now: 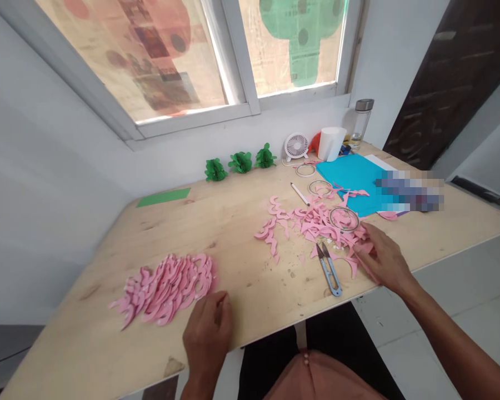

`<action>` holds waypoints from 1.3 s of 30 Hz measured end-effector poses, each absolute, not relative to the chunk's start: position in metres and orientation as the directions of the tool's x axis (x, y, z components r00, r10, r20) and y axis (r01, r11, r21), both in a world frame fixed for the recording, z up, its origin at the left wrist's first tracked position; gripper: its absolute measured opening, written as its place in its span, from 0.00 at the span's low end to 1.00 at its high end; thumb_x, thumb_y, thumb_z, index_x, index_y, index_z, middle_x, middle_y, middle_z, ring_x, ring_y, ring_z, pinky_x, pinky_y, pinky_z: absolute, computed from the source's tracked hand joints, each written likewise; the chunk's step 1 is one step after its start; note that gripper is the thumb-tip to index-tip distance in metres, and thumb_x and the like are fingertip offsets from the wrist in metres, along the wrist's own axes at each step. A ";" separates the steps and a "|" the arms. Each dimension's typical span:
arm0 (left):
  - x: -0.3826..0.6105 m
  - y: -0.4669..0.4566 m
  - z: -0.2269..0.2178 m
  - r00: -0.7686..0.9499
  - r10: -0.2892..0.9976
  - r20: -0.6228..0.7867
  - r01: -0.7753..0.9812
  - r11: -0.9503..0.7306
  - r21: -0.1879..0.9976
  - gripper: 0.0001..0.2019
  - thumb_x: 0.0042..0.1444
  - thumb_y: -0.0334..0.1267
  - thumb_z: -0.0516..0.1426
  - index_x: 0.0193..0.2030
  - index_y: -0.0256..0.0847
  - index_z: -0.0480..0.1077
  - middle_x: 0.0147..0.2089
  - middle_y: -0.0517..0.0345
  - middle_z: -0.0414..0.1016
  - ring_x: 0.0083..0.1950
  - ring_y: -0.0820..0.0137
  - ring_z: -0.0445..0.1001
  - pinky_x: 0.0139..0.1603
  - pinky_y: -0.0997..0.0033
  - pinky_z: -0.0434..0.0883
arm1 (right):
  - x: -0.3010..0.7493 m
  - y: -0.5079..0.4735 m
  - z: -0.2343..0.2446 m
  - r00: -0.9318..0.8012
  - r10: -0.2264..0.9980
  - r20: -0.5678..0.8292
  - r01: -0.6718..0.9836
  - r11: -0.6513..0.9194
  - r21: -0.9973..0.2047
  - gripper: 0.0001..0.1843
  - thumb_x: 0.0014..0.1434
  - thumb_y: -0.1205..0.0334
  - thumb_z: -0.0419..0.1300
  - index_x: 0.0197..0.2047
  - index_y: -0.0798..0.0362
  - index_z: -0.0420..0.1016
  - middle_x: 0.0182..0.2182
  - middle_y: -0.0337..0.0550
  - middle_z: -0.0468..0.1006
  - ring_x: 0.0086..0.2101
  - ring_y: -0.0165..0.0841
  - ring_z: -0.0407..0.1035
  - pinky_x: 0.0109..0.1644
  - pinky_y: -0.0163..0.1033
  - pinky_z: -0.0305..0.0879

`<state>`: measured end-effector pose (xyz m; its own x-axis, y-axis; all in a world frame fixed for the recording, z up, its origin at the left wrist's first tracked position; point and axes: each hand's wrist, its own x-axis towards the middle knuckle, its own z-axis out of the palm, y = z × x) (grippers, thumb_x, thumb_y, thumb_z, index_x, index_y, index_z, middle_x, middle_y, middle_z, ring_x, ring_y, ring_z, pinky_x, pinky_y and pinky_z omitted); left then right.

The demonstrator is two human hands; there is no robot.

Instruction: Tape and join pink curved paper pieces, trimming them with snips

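Note:
My left hand [208, 323] rests curled at the table's front edge, fingers folded in, with nothing showing in it. Just beyond it lies a heap of curved pink cut-outs [170, 289], overlapping one another. On the right, my right hand [383, 253] is at the near side of a loose pile of pink scraps [316, 219]. Its thumb and forefinger are apart, touching the scraps; the other fingers are partly hidden. Blue-handled thread snips [329, 272] lie to the left of this hand, blades pointing away. A metal ring [344, 219] sits on top of the scraps.
Two more rings [320, 189] and a white pen [300, 194] lie behind the scraps. Blue sheets [350, 175] are at the back right. Along the wall stand green paper ornaments [240, 162], a small fan [296, 146], a white roll [331, 144] and a glass bottle [360, 125].

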<state>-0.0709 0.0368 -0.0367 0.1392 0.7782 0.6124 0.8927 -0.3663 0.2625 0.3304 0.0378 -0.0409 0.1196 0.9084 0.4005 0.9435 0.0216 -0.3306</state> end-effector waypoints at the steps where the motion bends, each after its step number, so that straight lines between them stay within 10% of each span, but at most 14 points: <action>1: -0.061 0.037 -0.034 0.180 0.792 0.583 0.867 -0.408 0.287 0.04 0.59 0.32 0.53 0.39 0.42 0.67 0.34 0.54 0.74 0.38 0.65 0.74 0.41 0.65 0.70 | 0.327 0.038 -0.042 0.101 0.910 0.403 0.956 0.024 -0.293 0.33 0.59 0.46 0.51 0.63 0.53 0.57 0.55 0.56 0.70 0.53 0.47 0.65 0.52 0.50 0.64; 10: 0.064 0.034 -0.005 0.673 0.625 0.396 0.495 -0.778 0.386 0.15 0.53 0.36 0.58 0.49 0.43 0.68 0.53 0.48 0.72 0.48 0.58 0.70 0.46 0.55 0.69 | 0.306 0.036 -0.040 -0.025 0.931 0.364 0.999 0.012 0.036 0.34 0.58 0.40 0.52 0.62 0.49 0.62 0.63 0.57 0.58 0.61 0.55 0.51 0.58 0.59 0.52; 15: 0.091 0.036 -0.010 0.795 0.538 0.281 0.457 -0.835 0.307 0.11 0.55 0.38 0.57 0.45 0.40 0.68 0.48 0.51 0.73 0.44 0.60 0.70 0.43 0.58 0.67 | 0.310 0.048 -0.040 -0.057 0.929 0.364 0.995 0.024 0.093 0.29 0.62 0.46 0.49 0.62 0.50 0.63 0.64 0.57 0.58 0.61 0.54 0.51 0.58 0.58 0.51; 39: 0.083 0.053 -0.011 0.847 0.362 0.390 0.311 -0.931 0.190 0.09 0.64 0.29 0.45 0.42 0.37 0.66 0.34 0.55 0.68 0.36 0.68 0.67 0.35 0.68 0.64 | 0.350 0.052 -0.039 -0.052 0.842 0.537 0.987 0.126 -0.102 0.29 0.62 0.50 0.52 0.63 0.52 0.59 0.57 0.57 0.68 0.57 0.51 0.60 0.57 0.56 0.59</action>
